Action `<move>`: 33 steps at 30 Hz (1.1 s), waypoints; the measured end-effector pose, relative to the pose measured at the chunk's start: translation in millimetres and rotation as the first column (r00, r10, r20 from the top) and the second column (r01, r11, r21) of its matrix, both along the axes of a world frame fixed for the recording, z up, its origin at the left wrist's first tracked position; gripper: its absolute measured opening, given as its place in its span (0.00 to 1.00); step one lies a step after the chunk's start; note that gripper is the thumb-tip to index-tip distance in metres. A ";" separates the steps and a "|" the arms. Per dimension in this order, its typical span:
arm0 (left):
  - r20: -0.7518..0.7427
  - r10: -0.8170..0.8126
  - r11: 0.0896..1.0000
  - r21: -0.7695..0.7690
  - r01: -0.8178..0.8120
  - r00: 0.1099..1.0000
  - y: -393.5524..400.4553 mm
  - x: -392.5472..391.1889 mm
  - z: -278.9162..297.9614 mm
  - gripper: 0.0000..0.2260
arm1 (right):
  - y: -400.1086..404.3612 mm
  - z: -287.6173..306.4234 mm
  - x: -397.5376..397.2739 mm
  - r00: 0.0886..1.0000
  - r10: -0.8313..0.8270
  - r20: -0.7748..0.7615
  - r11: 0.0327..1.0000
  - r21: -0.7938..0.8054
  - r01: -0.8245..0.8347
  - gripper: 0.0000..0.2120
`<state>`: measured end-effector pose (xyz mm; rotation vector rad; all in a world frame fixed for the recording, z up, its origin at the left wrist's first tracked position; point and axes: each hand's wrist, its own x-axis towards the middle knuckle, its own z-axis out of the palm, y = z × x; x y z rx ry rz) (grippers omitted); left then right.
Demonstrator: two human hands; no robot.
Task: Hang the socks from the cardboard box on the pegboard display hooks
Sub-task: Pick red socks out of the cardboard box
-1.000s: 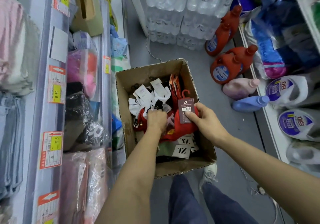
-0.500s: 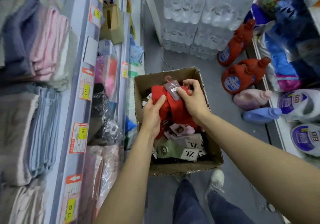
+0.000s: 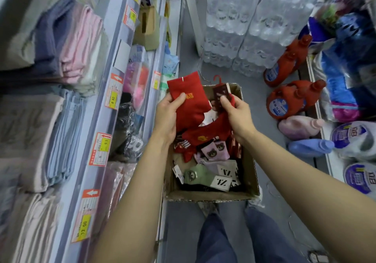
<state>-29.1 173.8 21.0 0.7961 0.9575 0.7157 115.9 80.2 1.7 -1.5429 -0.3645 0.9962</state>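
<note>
Red socks [image 3: 188, 108] hang above the cardboard box [image 3: 211, 196] — 2 hands lifting them clear, probably to carry them off: left hand [image 3: 166, 113] pinches the cuff, right hand [image 3: 237, 113] pinches the hanger tag [image 3: 220, 96]. No pegboard shows.

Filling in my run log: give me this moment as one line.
left hand: holds red socks | right hand: pinches their tag | above cardboard box | not yet hung

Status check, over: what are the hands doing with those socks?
Left hand grips red socks. Right hand pinches their hanger tag. Socks lifted over box. No pegboard in view.
</note>
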 end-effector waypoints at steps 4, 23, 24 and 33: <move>0.005 0.029 0.999 0.041 -0.029 1.000 -17.9 -16.3 -0.3 0.10 | -1.2 1.8 22.9 0.994 -0.029 -0.109 0.999 0.010 0.030 0.08; -0.977 -0.151 0.984 -0.163 -0.071 0.149 -89.9 6.5 -180.6 0.20 | 9.2 -21.9 88.9 0.879 0.360 -0.314 0.923 -0.014 -0.384 0.15; -0.954 -0.227 0.962 -0.251 -0.109 0.195 -91.2 3.1 -195.7 0.23 | 10.5 -24.4 90.6 0.869 0.375 -0.323 0.917 -0.008 -0.399 0.15; -0.944 -0.226 0.939 -0.277 -0.206 0.241 -91.5 -13.7 -200.6 0.14 | 25.4 -34.1 86.2 0.827 0.357 -0.434 0.919 0.007 -0.394 0.18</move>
